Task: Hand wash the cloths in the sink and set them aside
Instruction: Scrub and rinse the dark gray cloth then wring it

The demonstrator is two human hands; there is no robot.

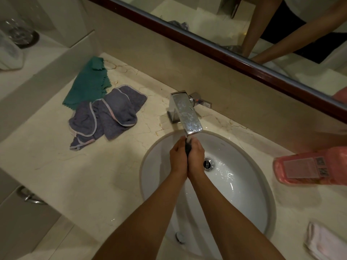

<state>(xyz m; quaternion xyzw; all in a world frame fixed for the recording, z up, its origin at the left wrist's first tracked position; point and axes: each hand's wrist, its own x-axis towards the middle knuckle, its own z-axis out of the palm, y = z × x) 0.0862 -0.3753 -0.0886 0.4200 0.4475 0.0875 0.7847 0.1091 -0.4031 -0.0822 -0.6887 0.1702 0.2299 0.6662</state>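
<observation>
A dark cloth [188,147] is squeezed between the left hand [178,158] and the right hand [196,156], both curled tightly around it, over the white sink [244,194] just under the chrome faucet [185,113]. Purple cloths [107,114] and a green cloth [88,84] are laid on the marble counter [75,175], well apart from the sink. A pink bottle [309,166] is placed at the right.
</observation>
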